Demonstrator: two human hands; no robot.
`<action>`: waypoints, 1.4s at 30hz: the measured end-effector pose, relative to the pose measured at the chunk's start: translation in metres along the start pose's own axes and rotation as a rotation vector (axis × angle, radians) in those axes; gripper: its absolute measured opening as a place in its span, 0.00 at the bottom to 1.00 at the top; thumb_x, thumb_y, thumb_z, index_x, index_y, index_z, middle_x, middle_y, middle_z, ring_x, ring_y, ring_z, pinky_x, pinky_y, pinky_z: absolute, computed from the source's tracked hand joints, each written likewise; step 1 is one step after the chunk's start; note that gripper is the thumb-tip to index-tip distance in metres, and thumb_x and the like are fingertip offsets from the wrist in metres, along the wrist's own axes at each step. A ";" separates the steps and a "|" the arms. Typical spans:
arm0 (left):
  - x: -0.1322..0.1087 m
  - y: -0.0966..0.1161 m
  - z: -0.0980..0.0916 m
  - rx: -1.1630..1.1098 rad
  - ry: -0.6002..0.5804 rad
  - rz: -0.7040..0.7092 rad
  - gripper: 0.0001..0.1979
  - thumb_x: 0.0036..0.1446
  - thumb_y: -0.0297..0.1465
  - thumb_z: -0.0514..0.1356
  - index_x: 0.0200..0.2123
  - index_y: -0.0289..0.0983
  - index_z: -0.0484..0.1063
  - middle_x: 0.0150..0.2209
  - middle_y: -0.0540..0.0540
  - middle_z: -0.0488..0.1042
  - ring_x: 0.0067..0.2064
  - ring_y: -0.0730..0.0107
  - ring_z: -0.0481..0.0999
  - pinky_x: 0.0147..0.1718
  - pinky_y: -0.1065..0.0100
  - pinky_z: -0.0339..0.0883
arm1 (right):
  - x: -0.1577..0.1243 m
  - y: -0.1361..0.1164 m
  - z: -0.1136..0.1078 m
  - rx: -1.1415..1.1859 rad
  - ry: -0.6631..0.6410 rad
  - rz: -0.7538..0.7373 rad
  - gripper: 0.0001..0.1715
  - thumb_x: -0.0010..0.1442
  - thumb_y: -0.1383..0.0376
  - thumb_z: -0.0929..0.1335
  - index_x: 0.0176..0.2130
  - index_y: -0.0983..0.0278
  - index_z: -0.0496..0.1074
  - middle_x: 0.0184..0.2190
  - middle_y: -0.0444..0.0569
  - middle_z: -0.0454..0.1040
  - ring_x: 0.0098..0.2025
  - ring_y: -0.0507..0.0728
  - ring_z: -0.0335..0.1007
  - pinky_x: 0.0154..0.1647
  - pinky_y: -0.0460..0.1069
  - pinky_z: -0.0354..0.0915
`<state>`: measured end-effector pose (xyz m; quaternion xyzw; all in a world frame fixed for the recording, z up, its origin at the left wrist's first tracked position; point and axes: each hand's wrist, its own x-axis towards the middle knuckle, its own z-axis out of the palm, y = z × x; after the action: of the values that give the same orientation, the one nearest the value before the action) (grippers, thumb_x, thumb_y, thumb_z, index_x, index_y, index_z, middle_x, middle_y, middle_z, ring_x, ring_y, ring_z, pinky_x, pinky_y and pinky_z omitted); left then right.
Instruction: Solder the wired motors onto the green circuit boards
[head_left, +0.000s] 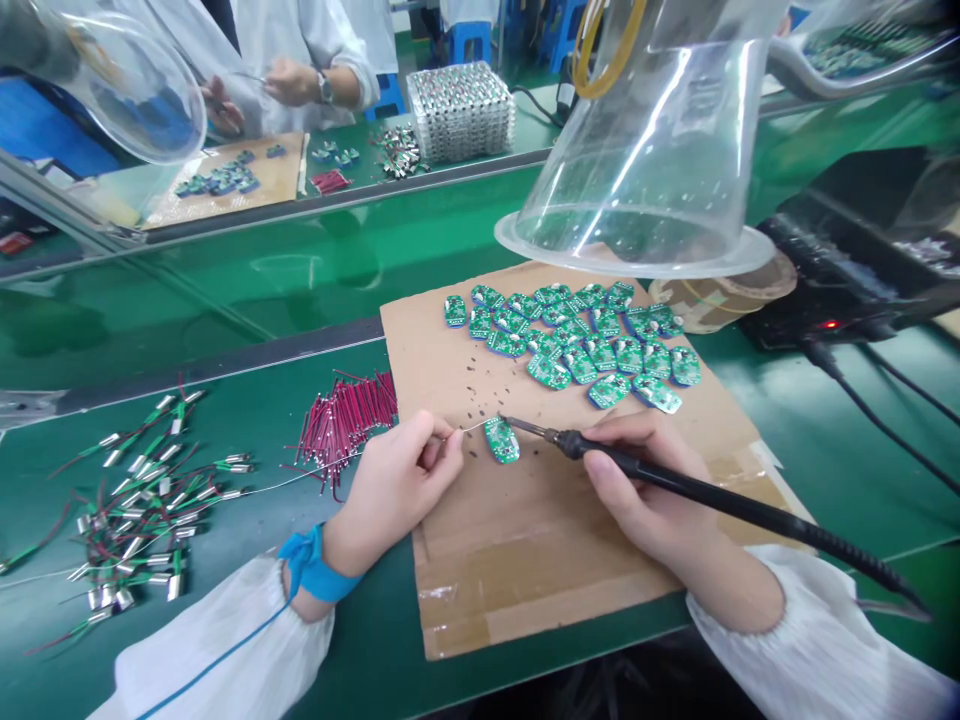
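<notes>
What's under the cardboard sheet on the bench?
The cardboard sheet lies on the green bench mat, which shows around its edges. The mat directly beneath is covered, so nothing under the sheet can be seen.

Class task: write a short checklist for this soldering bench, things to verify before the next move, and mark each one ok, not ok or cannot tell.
1. Soldering iron held in the right hand: ok.
2. Thin wire pinched in the left hand: ok.
3. Green circuit board lying flat on the cardboard sheet: ok.
4. Wire end and iron tip touching the board: cannot tell, too small to see.
5. Blue strap on the left wrist: ok; where its cord ends: cannot tell.
6. Red light lit on the black unit: ok.
</notes>
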<state>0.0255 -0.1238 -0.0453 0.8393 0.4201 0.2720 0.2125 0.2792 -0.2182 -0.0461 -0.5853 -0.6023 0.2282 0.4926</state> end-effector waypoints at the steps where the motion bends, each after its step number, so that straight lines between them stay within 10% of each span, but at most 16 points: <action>1: 0.000 0.000 0.000 -0.001 0.001 -0.001 0.07 0.64 0.28 0.60 0.32 0.37 0.67 0.21 0.58 0.59 0.22 0.80 0.61 0.23 0.75 0.54 | 0.000 0.000 0.000 0.005 -0.012 0.000 0.12 0.62 0.69 0.72 0.45 0.58 0.71 0.33 0.44 0.76 0.28 0.52 0.73 0.27 0.46 0.69; 42: -0.001 -0.001 -0.001 -0.008 -0.019 -0.023 0.07 0.64 0.29 0.60 0.31 0.38 0.66 0.21 0.57 0.60 0.22 0.78 0.62 0.23 0.74 0.55 | 0.005 -0.007 0.001 -0.057 -0.082 -0.040 0.09 0.64 0.66 0.71 0.44 0.58 0.70 0.31 0.45 0.76 0.26 0.53 0.72 0.25 0.47 0.67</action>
<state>0.0244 -0.1241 -0.0454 0.8360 0.4268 0.2632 0.2228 0.2760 -0.2150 -0.0394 -0.5771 -0.6398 0.2246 0.4551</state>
